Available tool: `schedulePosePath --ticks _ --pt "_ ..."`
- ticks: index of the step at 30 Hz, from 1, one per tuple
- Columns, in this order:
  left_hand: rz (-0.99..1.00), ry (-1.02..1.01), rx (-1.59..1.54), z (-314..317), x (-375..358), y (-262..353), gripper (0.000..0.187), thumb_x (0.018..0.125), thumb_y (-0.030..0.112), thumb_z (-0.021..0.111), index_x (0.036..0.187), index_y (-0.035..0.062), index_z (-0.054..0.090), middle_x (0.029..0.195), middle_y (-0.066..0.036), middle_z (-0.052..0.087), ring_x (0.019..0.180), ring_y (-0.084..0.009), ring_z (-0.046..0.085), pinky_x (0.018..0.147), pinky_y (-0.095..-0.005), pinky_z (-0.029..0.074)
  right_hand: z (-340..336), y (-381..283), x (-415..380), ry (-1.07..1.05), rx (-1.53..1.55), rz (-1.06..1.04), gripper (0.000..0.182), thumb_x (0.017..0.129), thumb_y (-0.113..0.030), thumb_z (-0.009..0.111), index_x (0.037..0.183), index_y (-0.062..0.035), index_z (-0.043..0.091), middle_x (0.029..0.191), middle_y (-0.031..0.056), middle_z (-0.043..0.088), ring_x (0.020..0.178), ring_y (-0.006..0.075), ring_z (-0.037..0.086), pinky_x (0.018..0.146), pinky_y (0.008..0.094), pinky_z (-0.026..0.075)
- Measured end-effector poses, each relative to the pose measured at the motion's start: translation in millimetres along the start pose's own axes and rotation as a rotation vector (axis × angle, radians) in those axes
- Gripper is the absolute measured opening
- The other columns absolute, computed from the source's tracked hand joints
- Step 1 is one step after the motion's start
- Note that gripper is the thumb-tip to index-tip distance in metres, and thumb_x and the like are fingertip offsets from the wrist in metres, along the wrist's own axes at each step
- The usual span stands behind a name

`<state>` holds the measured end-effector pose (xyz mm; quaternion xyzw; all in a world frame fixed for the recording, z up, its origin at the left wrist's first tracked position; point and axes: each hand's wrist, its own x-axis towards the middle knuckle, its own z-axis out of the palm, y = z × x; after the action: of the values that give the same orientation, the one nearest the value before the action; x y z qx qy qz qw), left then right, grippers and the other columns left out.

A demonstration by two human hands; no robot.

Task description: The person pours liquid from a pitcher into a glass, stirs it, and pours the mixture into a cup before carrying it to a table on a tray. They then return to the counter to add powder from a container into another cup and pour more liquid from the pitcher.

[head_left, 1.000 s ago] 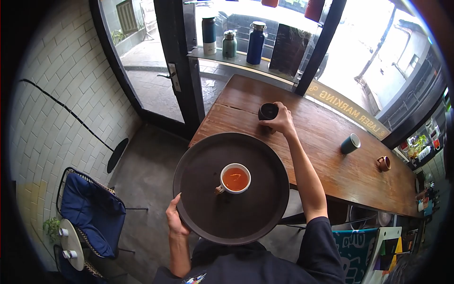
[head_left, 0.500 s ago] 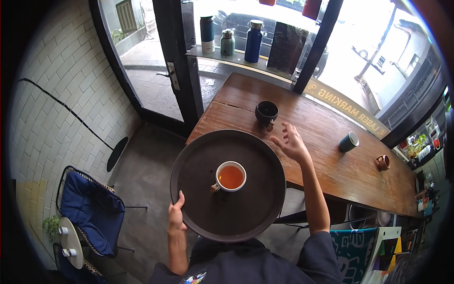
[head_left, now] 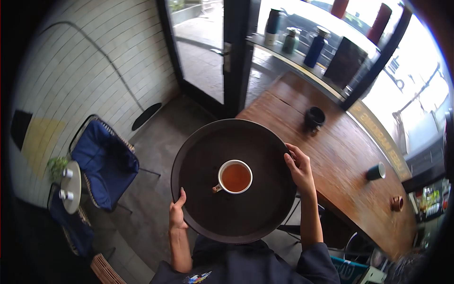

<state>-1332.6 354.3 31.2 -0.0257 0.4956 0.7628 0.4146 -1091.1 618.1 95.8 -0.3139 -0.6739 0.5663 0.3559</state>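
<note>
A round dark tray is held level in front of my body. On it, near the middle, stands a white cup of reddish-brown tea, its handle toward the lower left. My left hand grips the tray's left rim, thumb on top and fingers hidden beneath. At the upper right rim, my right hand holds the tray, its thumb over the edge. Beyond the tray, a black cup stands on the wooden table.
A teal cup and a brown cup stand farther right on the table. Bottles line the window ledge. Left are blue chairs and a small round table with white cups. A glass door is ahead.
My right hand has come down from above the wooden table and taken hold of the tray's right rim. The view has turned left, so the table and window appear farther right.
</note>
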Motion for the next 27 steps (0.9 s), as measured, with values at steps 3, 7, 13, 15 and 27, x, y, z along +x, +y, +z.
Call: schedulePosePath --ticks 3,7,13,15,27 --pt "0.084 0.118 -0.007 -31 -6 6 0.038 0.096 0.021 0.059 0.12 -0.0075 0.057 0.113 -0.017 0.065 0.097 -0.0252 0.067 0.084 -0.0365 0.056 42 6 13 -0.049 -0.078 -0.073 0.031 0.096 -0.004 0.052 0.126 0.0053 0.055 0.11 0.0091 0.066 0.103 0.0131 0.059 0.091 0.0258 0.045" --pt "0.169 0.253 -0.049 -88 -20 17 0.041 0.095 0.024 0.061 0.122 -0.0056 0.056 0.116 -0.016 0.064 0.102 -0.0241 0.065 0.088 -0.0355 0.053 112 15 28 -0.169 -0.05 -0.073 0.031 0.095 -0.001 0.052 0.125 0.0056 0.057 0.109 0.0081 0.067 0.103 0.0131 0.06 0.091 0.0256 0.045" --pt "0.219 0.279 -0.243 -175 -42 74 0.051 0.093 0.033 0.064 0.128 -0.0024 0.052 0.12 -0.013 0.06 0.11 -0.0219 0.059 0.093 -0.0346 0.048 251 30 41 -0.354 0.022 -0.082 0.032 0.094 0.0 0.054 0.125 0.0056 0.058 0.108 0.0062 0.067 0.101 0.011 0.06 0.09 0.0245 0.044" --pt "0.253 0.284 -0.247 -213 -52 87 0.051 0.093 0.035 0.063 0.128 -0.0012 0.053 0.118 -0.012 0.062 0.106 -0.022 0.062 0.091 -0.0344 0.049 303 38 41 -0.396 -0.002 -0.106 0.032 0.093 0.0 0.054 0.125 0.0056 0.058 0.105 0.0045 0.067 0.097 0.0094 0.059 0.087 0.0234 0.044" --pt "0.212 0.974 -0.095 -364 -88 129 0.068 0.092 0.048 0.061 0.138 -0.0005 0.046 0.143 -0.012 0.046 0.135 -0.0201 0.038 0.111 -0.039 0.029 567 50 20 -0.854 0.144 -0.082 0.033 0.094 -0.005 0.057 0.125 0.0058 0.057 0.106 0.0066 0.067 0.099 0.0114 0.06 0.089 0.0248 0.045"
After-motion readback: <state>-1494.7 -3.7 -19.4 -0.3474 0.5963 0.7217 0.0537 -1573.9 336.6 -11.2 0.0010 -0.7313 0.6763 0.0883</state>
